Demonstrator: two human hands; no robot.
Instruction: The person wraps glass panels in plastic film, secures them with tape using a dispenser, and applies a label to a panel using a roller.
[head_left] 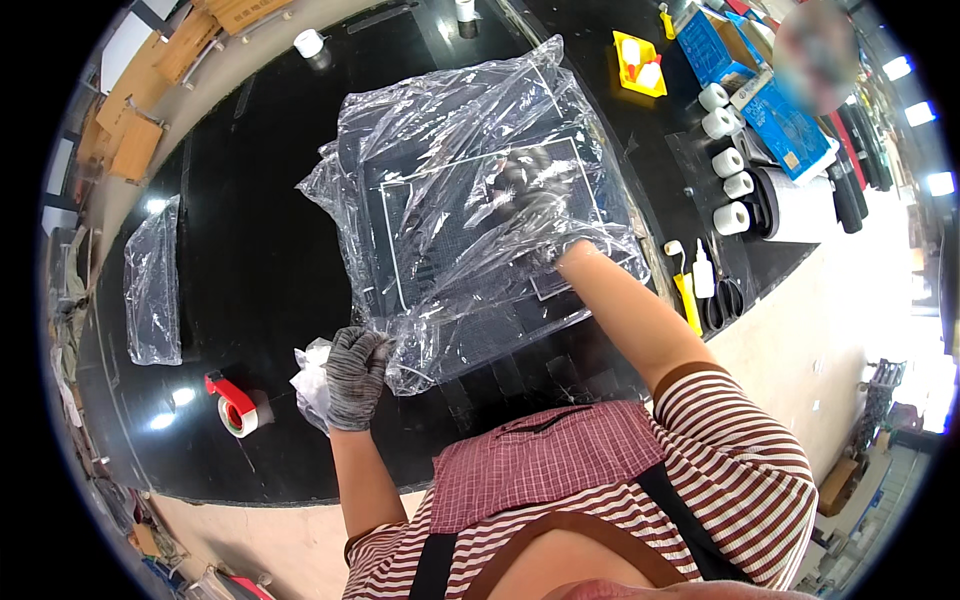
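Note:
A large clear plastic bag [440,118] lies spread and wrinkled on the black table [255,210]. Through the film shows a dark flat panel [435,235] with thin white outlines. In a grey knit glove, my left hand [354,380] is closed on the bag's near left corner. Beside that hand, partly behind it, is a crumpled white wad [311,385], paper or cloth. My right hand [535,190], gloved too, reaches inside the bag over the panel; motion smear and film hide its fingers.
At left lie a smaller clear bag [153,285] and a red tape dispenser [232,405]. Along the right edge are scissors [724,304], a white bottle [703,272], a yellow-handled roller [688,303], several white rolls [731,218], blue boxes [785,122] and a yellow tray [641,90].

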